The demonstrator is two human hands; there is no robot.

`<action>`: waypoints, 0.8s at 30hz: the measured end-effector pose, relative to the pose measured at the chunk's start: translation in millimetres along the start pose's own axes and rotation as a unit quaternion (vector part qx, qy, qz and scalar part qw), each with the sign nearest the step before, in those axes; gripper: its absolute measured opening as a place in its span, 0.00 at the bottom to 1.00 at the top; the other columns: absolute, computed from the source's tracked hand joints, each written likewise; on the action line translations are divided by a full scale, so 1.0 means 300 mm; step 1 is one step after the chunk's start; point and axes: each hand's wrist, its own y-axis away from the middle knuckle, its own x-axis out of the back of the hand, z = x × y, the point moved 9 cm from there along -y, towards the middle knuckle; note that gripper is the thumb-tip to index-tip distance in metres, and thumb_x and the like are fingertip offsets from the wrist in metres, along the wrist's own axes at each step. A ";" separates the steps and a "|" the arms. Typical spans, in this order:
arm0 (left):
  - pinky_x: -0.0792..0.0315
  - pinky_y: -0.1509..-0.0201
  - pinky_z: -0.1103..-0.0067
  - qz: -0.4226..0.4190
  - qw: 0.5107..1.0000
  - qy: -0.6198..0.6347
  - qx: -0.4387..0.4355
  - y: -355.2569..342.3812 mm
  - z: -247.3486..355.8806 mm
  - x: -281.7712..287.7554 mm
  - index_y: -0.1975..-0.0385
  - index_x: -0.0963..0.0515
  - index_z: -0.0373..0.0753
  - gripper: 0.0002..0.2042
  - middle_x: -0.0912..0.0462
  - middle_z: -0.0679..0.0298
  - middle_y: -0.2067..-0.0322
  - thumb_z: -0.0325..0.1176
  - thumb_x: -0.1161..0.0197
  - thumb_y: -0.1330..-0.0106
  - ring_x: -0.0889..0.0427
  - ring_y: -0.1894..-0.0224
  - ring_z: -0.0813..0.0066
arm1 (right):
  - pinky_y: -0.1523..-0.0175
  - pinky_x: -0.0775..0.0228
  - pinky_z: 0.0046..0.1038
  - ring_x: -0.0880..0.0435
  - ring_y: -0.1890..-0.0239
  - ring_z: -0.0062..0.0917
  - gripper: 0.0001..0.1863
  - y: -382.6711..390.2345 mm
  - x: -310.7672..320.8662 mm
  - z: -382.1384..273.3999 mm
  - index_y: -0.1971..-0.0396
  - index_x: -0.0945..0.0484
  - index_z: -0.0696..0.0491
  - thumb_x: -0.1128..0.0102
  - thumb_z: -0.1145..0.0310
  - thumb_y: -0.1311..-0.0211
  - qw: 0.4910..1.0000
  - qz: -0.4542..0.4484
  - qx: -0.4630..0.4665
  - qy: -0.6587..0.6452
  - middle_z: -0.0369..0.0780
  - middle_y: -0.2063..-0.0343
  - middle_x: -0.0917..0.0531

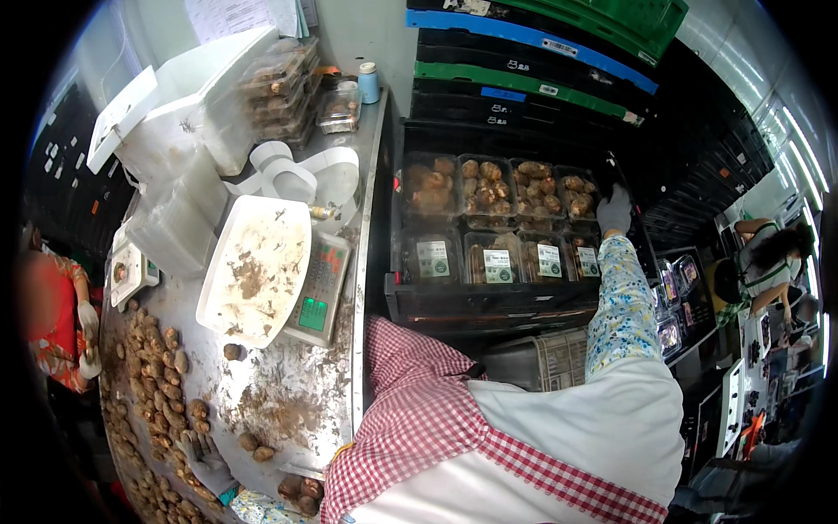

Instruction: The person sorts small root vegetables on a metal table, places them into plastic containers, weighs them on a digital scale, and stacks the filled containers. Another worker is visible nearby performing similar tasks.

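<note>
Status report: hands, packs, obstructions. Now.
Left hand by loose tubers; right hand at black crate's right side. Filled packs in crate. White tray partly covers scale.

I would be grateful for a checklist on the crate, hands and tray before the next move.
1. Right hand at the black crate's right side: ok.
2. Right hand's grip on it: cannot tell.
3. Left hand away from the crate: ok, by the loose tubers.
4. Near packs labelled: ok, four labels visible.
5. Far packs labelled: not ok, none visible.
6. White tray clean: not ok, dirt inside.
</note>
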 end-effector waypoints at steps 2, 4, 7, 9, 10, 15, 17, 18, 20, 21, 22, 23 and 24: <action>0.30 0.34 0.67 -0.002 0.999 0.036 0.005 0.016 0.005 0.004 0.34 0.35 0.34 0.24 0.31 0.53 0.36 0.40 0.51 0.24 0.27 0.39 0.61 | 0.36 0.34 0.45 0.30 0.37 0.46 0.28 0.043 -0.128 -0.004 0.38 0.30 0.51 0.47 0.56 0.37 0.979 -0.193 -0.013 0.066 0.49 0.36 0.31; 0.29 0.36 0.70 -0.008 0.999 0.048 0.015 0.018 -0.006 0.065 0.36 0.33 0.33 0.22 0.28 0.54 0.40 0.39 0.50 0.24 0.26 0.41 0.63 | 0.37 0.34 0.49 0.29 0.37 0.47 0.28 0.061 -0.156 -0.049 0.38 0.29 0.49 0.48 0.55 0.37 0.950 -0.270 -0.052 0.149 0.47 0.35 0.33; 0.26 0.44 0.72 0.007 0.997 0.074 0.010 0.085 0.032 0.101 0.47 0.26 0.35 0.16 0.21 0.59 0.52 0.38 0.49 0.25 0.23 0.50 0.66 | 0.47 0.29 0.56 0.23 0.44 0.45 0.20 -0.009 -0.046 -0.305 0.49 0.21 0.47 0.52 0.56 0.34 0.975 -0.092 0.076 0.188 0.41 0.44 0.24; 0.25 0.51 0.73 0.002 0.994 0.107 0.015 0.087 0.045 0.057 0.54 0.24 0.38 0.11 0.19 0.64 0.62 0.37 0.48 0.26 0.22 0.59 0.70 | 0.52 0.26 0.48 0.18 0.61 0.40 0.16 0.058 0.124 -0.710 0.58 0.19 0.49 0.53 0.57 0.31 0.931 -0.063 0.288 0.216 0.39 0.61 0.17; 0.25 0.54 0.74 -0.028 0.990 0.133 0.023 0.058 0.031 -0.005 0.57 0.22 0.39 0.09 0.18 0.66 0.67 0.36 0.47 0.26 0.21 0.64 0.72 | 0.51 0.26 0.45 0.17 0.60 0.42 0.16 0.007 0.113 -0.795 0.56 0.20 0.49 0.52 0.57 0.31 0.944 -0.073 0.287 0.144 0.41 0.60 0.16; 0.26 0.48 0.77 0.053 0.980 -0.159 -0.105 0.184 0.178 -0.116 0.47 0.25 0.29 0.16 0.20 0.63 0.66 0.31 0.42 0.31 0.21 0.58 0.75 | 0.39 0.31 0.34 0.21 0.42 0.39 0.24 0.316 0.388 -1.694 0.37 0.30 0.51 0.47 0.70 0.34 0.806 -0.153 0.429 -0.379 0.49 0.44 0.21; 0.28 0.43 0.77 0.107 0.909 -0.374 -0.151 0.245 0.251 -0.229 0.41 0.29 0.27 0.22 0.20 0.59 0.56 0.30 0.39 0.33 0.22 0.51 0.72 | 0.38 0.32 0.36 0.24 0.41 0.41 0.25 0.493 0.470 -2.009 0.36 0.30 0.49 0.46 0.68 0.35 0.709 -0.039 0.571 -0.412 0.49 0.44 0.22; 0.28 0.42 0.76 0.112 0.917 -0.354 -0.149 0.260 0.249 -0.243 0.42 0.29 0.27 0.21 0.21 0.58 0.52 0.29 0.40 0.33 0.23 0.49 0.71 | 0.38 0.33 0.36 0.25 0.40 0.40 0.26 0.608 0.509 -2.176 0.37 0.30 0.49 0.45 0.67 0.36 0.669 -0.073 0.623 -0.400 0.48 0.43 0.23; 0.29 0.41 0.76 0.116 0.934 -0.308 -0.142 0.268 0.235 -0.196 0.43 0.28 0.28 0.20 0.21 0.56 0.49 0.29 0.40 0.34 0.23 0.46 0.70 | 0.37 0.33 0.37 0.25 0.39 0.40 0.27 0.852 0.581 -2.452 0.37 0.29 0.49 0.43 0.62 0.37 0.600 -0.169 0.684 -0.380 0.48 0.43 0.23; 0.29 0.42 0.77 0.122 0.938 -0.297 -0.133 0.286 0.247 -0.202 0.44 0.27 0.28 0.20 0.20 0.56 0.50 0.29 0.40 0.33 0.22 0.48 0.70 | 0.38 0.33 0.37 0.25 0.40 0.40 0.27 0.962 0.604 -2.567 0.38 0.29 0.49 0.42 0.59 0.37 0.578 -0.225 0.694 -0.366 0.48 0.44 0.22; 0.29 0.43 0.78 0.139 0.947 -0.270 -0.105 0.302 0.258 -0.206 0.44 0.27 0.28 0.19 0.20 0.57 0.51 0.29 0.40 0.33 0.21 0.49 0.70 | 0.38 0.33 0.38 0.24 0.40 0.40 0.28 1.049 0.640 -2.671 0.38 0.29 0.49 0.42 0.56 0.37 0.575 -0.226 0.699 -0.359 0.47 0.44 0.22; 0.28 0.44 0.79 0.163 0.953 -0.244 -0.078 0.330 0.265 -0.196 0.45 0.26 0.28 0.19 0.19 0.58 0.53 0.29 0.39 0.33 0.21 0.51 0.71 | 0.38 0.32 0.38 0.23 0.41 0.40 0.29 1.155 0.667 -2.780 0.38 0.28 0.49 0.43 0.53 0.36 0.568 -0.229 0.706 -0.356 0.47 0.44 0.22; 0.28 0.45 0.79 0.163 0.946 -0.267 -0.083 0.344 0.269 -0.189 0.46 0.26 0.29 0.18 0.19 0.58 0.54 0.30 0.39 0.33 0.21 0.51 0.71 | 0.39 0.32 0.38 0.22 0.42 0.40 0.30 1.250 0.699 -2.870 0.38 0.28 0.49 0.43 0.50 0.36 0.565 -0.215 0.709 -0.363 0.47 0.45 0.21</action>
